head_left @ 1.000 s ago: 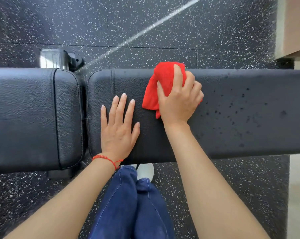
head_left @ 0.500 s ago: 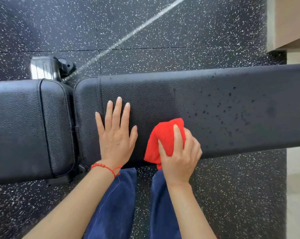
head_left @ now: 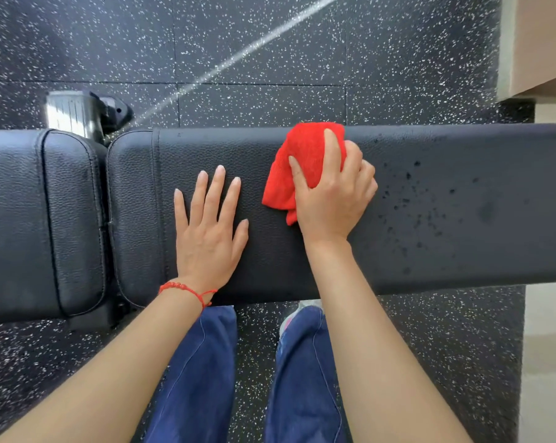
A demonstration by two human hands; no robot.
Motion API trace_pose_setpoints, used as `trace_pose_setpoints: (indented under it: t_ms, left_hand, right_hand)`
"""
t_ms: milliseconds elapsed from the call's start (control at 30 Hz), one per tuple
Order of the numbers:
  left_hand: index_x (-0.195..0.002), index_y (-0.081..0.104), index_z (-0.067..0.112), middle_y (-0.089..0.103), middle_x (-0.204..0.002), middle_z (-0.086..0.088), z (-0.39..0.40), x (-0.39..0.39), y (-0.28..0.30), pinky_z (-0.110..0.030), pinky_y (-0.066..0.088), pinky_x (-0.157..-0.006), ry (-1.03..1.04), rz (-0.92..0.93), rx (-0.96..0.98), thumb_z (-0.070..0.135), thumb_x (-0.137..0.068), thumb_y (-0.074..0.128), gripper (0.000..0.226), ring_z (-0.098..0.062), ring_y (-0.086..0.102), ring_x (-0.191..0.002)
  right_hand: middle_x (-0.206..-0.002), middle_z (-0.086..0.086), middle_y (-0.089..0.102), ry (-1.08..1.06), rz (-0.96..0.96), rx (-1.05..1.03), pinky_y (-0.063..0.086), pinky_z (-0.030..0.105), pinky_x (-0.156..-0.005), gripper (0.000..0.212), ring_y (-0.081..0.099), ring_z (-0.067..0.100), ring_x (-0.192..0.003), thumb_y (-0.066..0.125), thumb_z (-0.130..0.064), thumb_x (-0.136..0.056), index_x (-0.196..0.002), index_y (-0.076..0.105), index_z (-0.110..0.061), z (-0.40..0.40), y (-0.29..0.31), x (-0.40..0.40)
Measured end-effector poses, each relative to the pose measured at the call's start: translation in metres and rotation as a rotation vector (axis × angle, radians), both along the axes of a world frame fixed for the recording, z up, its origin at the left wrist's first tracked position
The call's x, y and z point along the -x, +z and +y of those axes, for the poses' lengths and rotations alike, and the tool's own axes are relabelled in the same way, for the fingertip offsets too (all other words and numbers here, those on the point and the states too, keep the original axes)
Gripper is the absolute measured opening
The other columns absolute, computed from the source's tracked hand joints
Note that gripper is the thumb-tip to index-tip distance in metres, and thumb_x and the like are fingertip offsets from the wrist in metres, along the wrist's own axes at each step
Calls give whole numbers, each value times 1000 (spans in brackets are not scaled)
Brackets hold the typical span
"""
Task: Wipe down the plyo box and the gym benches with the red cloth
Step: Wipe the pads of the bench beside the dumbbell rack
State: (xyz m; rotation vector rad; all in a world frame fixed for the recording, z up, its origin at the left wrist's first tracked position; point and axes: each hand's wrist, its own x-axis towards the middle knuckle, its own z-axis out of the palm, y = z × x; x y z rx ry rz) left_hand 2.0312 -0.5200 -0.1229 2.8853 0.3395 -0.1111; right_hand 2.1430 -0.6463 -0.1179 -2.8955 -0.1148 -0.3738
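Nearest me, the left hand [head_left: 208,231] lies flat, fingers spread wide, bracing on the black bench pad [head_left: 462,199]. Just beyond, the right hand [head_left: 331,193] bunches the red cloth [head_left: 297,167] against the pad's far edge, fingers curled over it. The cloth looks soft, light and easily crumpled, best gripped in a wad. Dark speckles [head_left: 411,206] wait rightward.
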Motion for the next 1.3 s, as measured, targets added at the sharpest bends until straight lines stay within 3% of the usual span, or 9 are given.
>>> trace_pose_setpoints:
  t_ms: [267,400,600,867,1300]
  left_hand:
    - [-139,38,5,30,-148,-15,-18,-7,7,-58,9,-109,78,4,37,29,-89,39,55,-35,22,-138]
    - [-140,37,8,30,-149,-14,-43,-13,8,-56,8,-110,6,-20,53,30,-89,40,55,-33,22,-138]
    - [-140,37,10,31,-149,-13,-69,-23,2,-58,9,-109,-1,-9,53,30,-89,40,55,-32,23,-138]
    - [-140,37,10,31,-148,-14,-71,-22,-1,-60,11,-109,-10,3,-10,31,-89,40,55,-33,24,-137]
    - [-137,39,1,31,-146,-23,-118,-40,11,-57,13,-109,68,-10,61,31,-88,41,57,-38,25,-136]
  right_hand:
    - [-112,11,63,40,35,27,45,41,-78,49,59,32,-90,59,-52,-86,-120,58,-18,-70,-4,77]
    - [-112,13,63,57,65,50,41,41,-81,49,58,33,-90,59,-52,-86,-122,51,-19,-102,-6,112]
    - [-108,11,64,-37,35,12,42,41,-78,47,58,33,-88,60,-53,-83,-116,58,-19,-83,-6,79]
    - [-105,9,66,-35,30,-15,45,39,-71,49,59,32,-83,64,-51,-76,-114,65,-19,-59,4,-43]
    - [-114,11,62,136,86,42,44,42,-80,47,58,33,-90,58,-50,-87,-121,55,-19,-167,0,58]
